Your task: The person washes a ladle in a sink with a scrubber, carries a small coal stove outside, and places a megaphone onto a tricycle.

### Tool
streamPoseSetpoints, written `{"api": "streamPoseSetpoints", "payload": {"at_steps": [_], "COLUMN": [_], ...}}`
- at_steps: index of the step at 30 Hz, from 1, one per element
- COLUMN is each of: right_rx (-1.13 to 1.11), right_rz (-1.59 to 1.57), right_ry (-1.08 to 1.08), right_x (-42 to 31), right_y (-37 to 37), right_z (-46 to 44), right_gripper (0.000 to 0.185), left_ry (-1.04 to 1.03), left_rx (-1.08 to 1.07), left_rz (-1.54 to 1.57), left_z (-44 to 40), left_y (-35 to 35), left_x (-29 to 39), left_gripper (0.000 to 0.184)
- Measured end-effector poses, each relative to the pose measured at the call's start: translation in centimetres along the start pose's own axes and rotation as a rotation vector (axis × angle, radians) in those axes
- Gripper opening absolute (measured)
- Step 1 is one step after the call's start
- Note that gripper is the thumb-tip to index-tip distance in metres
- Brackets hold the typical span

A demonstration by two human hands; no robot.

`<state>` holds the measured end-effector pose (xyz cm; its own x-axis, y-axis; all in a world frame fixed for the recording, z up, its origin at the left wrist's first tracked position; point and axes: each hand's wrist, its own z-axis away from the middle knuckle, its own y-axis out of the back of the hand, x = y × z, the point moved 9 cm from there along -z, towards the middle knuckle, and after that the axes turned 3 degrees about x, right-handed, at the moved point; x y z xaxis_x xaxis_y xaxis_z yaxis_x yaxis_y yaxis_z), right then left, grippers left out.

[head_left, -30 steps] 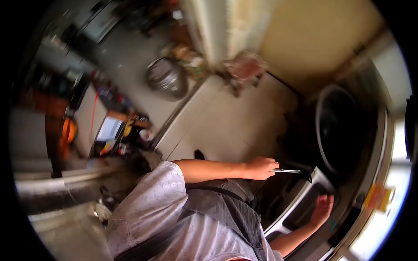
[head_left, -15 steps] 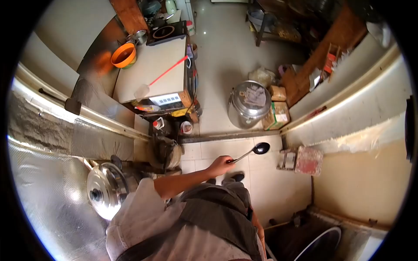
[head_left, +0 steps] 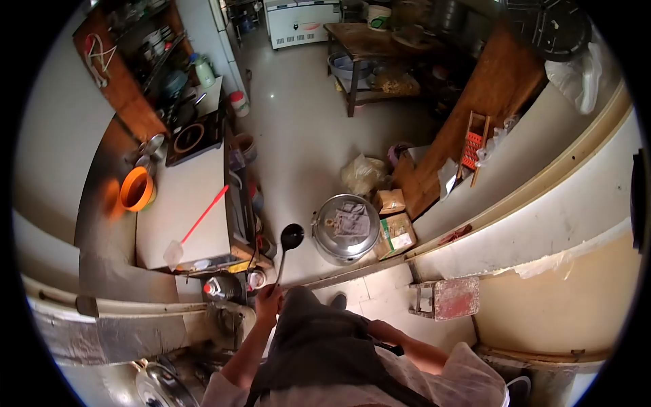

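Observation:
A ladle (head_left: 283,263) with a dark round bowl is held by its handle in my left hand (head_left: 268,303), whose fingers are wrapped round the grip. Its bowl points away from me, over the floor just left of a large lidded metal pot (head_left: 346,247). A folded cloth (head_left: 352,220) lies on the pot's lid. My right hand (head_left: 385,332) is in front of my body, close to the dark apron (head_left: 319,339). Its fingers are too indistinct to make out.
At left, a counter (head_left: 183,220) bears a red-handled fly swatter (head_left: 205,216), an orange bowl (head_left: 137,189) and an induction cooker (head_left: 195,138). A worn stool (head_left: 456,298) stands at right. A raised sill (head_left: 322,281) crosses the floor. Boxes (head_left: 397,236) sit beside the pot.
My view has moved forward toward the doorway. My left hand has swung left with the ladle, which now points forward instead of right. My right hand has come up in front of me.

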<state>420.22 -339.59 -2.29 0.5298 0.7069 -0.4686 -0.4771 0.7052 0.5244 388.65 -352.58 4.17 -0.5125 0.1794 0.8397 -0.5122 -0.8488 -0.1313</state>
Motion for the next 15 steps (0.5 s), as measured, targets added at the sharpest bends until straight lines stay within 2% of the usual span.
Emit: {"api": "streamPoseSetpoints", "payload": {"at_steps": [4,6,8,10,14,15], "right_rx": [0.054,0.121,0.137,0.169,0.361,0.416], "right_rz": [0.083,-0.258,-0.279,-0.28,-0.45,-0.51], "right_ry": [0.026,-0.103,-0.096,-0.086,-0.044,-0.02], "right_x": [-0.7,0.0,2.8,2.7,1.0,0.1], "right_y": [7.6,11.1,11.4,14.0,20.1,21.6], "right_z": [-1.0,-1.7,-5.7,-7.7,-11.9,-13.0], "right_gripper": [0.031,0.034,0.037,0.04,0.043,0.042], "left_ry": [-0.036,0.019,0.027,0.075,0.145,0.117], "left_rx": [0.044,0.117,0.069,0.101,0.002,-0.106], "left_rz": [-0.019,-0.021,-0.045,-0.066,-0.004,0.041], "left_z": [-2.3,-3.6,-7.9,-10.8,-16.3,-18.5], "left_y": [-0.8,-1.3,-2.4,-2.6,-4.5,-4.2], "left_x": [2.8,4.1,4.8,6.3,11.1,11.3], "left_gripper": [0.017,0.016,0.016,0.016,0.016,0.016]}}
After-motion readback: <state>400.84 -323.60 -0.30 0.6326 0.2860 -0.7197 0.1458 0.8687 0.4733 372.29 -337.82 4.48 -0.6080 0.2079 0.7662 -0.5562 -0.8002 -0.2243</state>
